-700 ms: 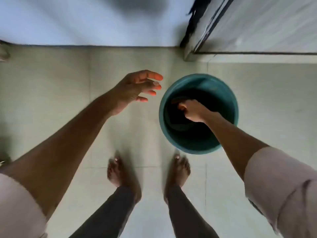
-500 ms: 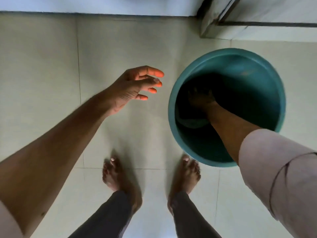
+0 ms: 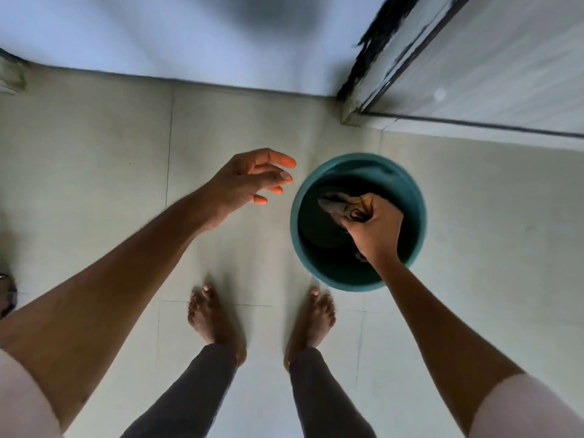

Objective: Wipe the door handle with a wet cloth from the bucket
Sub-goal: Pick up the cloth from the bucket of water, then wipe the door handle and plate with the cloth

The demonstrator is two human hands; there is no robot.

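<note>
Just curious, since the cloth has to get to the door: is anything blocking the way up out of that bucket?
Nothing visible blocks it. The right hand grips the cloth above the open green bucket, which has no lid. The left hand hovers open beside the bucket, off to one side. The door stands close behind; its handle is out of view.

sleeves: the person is wearing pale pinkish short sleeves (image 3: 531,406), ending above the elbows
forearms: showing bare
trousers: is wearing dark grey close-fitting legs (image 3: 189,396), ending at the ankles
feet (image 3: 210,320): going bare
</note>
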